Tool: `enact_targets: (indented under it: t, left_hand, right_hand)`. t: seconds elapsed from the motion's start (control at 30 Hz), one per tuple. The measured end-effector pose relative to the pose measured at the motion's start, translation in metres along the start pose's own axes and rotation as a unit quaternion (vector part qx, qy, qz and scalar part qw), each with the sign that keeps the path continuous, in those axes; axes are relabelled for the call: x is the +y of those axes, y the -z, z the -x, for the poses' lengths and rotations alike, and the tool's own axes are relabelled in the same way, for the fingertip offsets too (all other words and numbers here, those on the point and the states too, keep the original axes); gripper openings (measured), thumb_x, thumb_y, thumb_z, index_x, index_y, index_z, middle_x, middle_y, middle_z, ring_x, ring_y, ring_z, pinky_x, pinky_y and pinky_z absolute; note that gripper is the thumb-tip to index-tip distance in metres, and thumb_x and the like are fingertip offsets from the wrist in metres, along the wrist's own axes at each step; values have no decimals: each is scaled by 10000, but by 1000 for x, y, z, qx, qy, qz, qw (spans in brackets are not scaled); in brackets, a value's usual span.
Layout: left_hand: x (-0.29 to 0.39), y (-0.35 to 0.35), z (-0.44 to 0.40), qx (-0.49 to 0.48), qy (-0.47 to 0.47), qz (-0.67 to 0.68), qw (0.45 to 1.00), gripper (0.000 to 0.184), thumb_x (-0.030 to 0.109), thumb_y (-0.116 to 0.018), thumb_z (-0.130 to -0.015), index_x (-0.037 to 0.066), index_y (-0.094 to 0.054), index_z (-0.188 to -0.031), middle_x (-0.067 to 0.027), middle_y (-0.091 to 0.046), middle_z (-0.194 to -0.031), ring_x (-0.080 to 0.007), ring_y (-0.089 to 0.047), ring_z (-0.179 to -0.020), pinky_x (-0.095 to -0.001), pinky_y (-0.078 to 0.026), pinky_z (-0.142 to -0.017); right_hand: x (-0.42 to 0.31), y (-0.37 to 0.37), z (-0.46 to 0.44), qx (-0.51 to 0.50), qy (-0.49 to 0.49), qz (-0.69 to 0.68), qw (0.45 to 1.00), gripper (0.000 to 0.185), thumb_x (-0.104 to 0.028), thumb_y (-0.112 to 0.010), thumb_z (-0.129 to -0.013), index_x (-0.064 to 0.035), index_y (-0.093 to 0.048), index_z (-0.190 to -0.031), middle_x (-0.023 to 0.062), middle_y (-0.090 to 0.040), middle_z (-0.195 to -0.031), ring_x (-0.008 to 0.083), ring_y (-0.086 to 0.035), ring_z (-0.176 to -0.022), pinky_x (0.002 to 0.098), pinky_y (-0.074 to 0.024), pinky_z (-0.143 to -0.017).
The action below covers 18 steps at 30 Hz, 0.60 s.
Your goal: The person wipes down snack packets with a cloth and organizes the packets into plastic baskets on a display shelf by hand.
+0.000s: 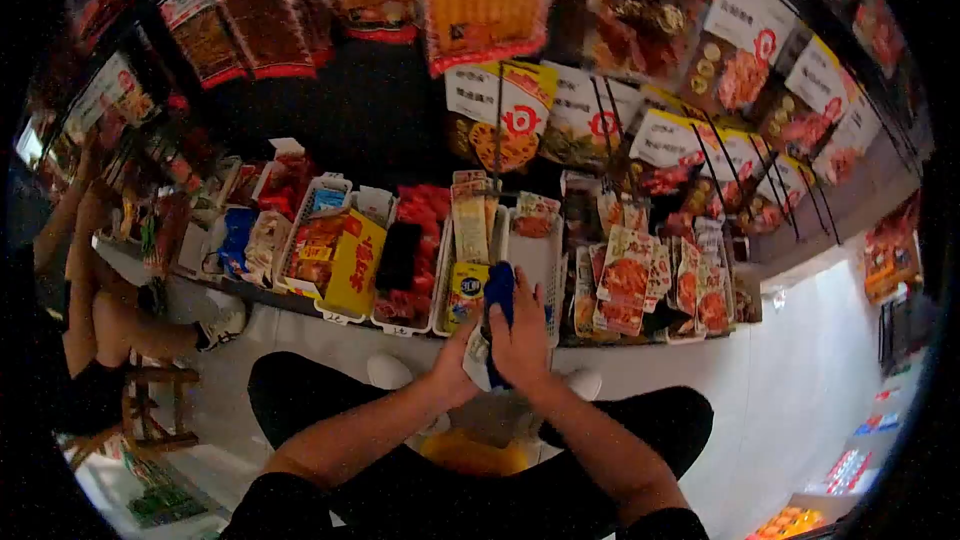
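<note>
Grip: left hand and right hand closed on the blue packet from either side; right fingers lie long over it.
Blue packet: between the palms, top end poking past the fingertips, over the near end of the white basket.
Pale piece: low in the grip, against the left palm.
Handling: light, even pressure from both palms; looks soft, might crease. Best to square the edges and keep fingers off the top end.
Clearance: yellow pack sits just left of and beyond the grip; lift clear so it isn't dragged. Red-printed packs, right of the grip, could be knocked by a wide elbow.
Hidden: left fingertips, behind the packet; its underside too.
Unclear: whether pale piece and blue packet are one item; print on both blurred.
Cut off: hanging bags beyond the grip, at the top edge.
</note>
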State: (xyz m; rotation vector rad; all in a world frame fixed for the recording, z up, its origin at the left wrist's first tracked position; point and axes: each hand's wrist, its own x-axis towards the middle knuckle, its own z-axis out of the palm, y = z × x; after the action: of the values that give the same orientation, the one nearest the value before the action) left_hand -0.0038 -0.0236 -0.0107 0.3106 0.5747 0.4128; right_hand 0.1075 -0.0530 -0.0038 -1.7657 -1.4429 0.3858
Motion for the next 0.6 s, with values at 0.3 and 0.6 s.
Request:
enact_targets:
  t: [0.3,0.6]
  left_hand:
    - [0,17,-4,28,-38,85,995,478,481,-431,-910,137,-527,-1228,-51,-589,-1176,-218,-554,-1068,-375,-426,-943]
    - [17,-14,15,116,0,125,985,416,434,-436,-929,129,-517,-1200,-27,-590,-1126,-195,-571,-995,-353,-459,-874]
  right_hand:
    - [-11,-6,9,-73,74,25,994,588,-315,-430,-893,24,-323,-1361,229,-305,-1416,372,-260,-1329,505,-112,-1107]
    - [-12,-25,32,-20,2,-5,1000,554,-312,-427,-907,2,-338,-1355,218,-337,-1404,446,-294,-1283,510,-178,-1082]
